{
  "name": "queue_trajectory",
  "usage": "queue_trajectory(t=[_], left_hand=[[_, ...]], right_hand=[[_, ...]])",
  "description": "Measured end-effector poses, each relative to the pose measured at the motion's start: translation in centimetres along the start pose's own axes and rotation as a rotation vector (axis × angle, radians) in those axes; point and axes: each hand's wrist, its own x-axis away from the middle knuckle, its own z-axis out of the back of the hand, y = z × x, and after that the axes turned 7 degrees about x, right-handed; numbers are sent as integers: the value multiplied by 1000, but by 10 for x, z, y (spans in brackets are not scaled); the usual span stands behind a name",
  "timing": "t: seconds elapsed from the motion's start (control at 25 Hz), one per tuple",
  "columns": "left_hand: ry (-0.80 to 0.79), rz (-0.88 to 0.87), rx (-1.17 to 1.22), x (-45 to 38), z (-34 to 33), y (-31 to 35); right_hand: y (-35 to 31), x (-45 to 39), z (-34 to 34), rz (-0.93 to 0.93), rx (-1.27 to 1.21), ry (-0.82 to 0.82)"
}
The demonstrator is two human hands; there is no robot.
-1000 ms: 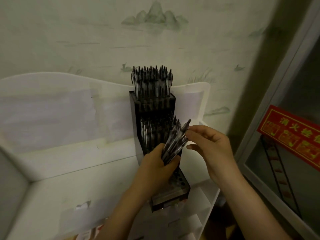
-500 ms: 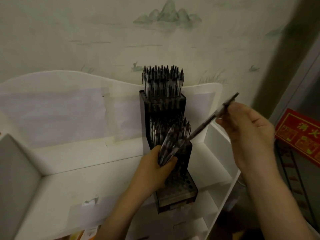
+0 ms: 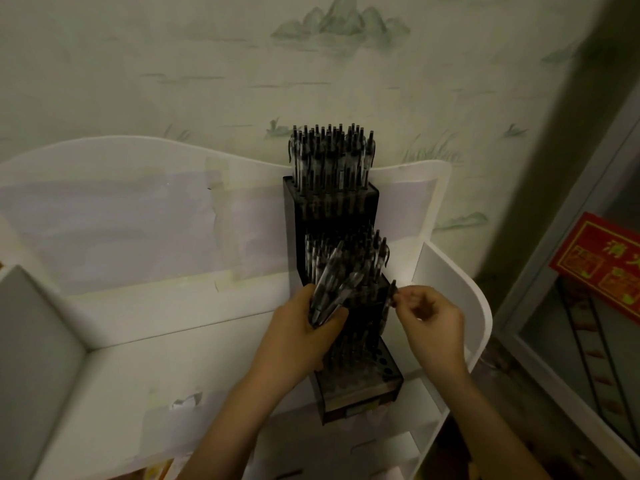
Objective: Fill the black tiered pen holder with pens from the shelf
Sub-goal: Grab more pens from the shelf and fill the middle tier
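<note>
The black tiered pen holder (image 3: 360, 386) stands on the white shelf (image 3: 207, 358), right of centre. Its top tier is packed with upright pens (image 3: 330, 157); the middle tier also holds several. The lowest front tier shows open holes. My left hand (image 3: 304, 337) grips a bundle of pens (image 3: 334, 289) in front of the middle tier. My right hand (image 3: 433, 320) pinches the top of a single pen (image 3: 389, 306) that stands upright at the holder's right side, over the lower tier.
The shelf has a wavy white back panel (image 3: 138, 202), a grey left divider (image 3: 31, 358) and a curved right side wall (image 3: 460, 299). A painted wall rises behind. A glass cabinet door with a red sign (image 3: 602, 261) is at right.
My right hand drew one pen out of the bundle, swung it up to the right, then brought it down upright at the holder's right side. The left hand stayed on the bundle.
</note>
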Motion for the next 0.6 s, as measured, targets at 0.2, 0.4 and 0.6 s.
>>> queue_trajectory(t=[0.2, 0.4, 0.6], left_hand=[[26, -15, -32, -1, 7, -1], [30, -24, -29, -1, 11, -4], [26, -47, -15, -2, 12, -6]], right_hand=[[27, 8, -16, 6, 19, -3], [41, 14, -23, 6, 87, -35], [50, 26, -24, -11, 157, -101]])
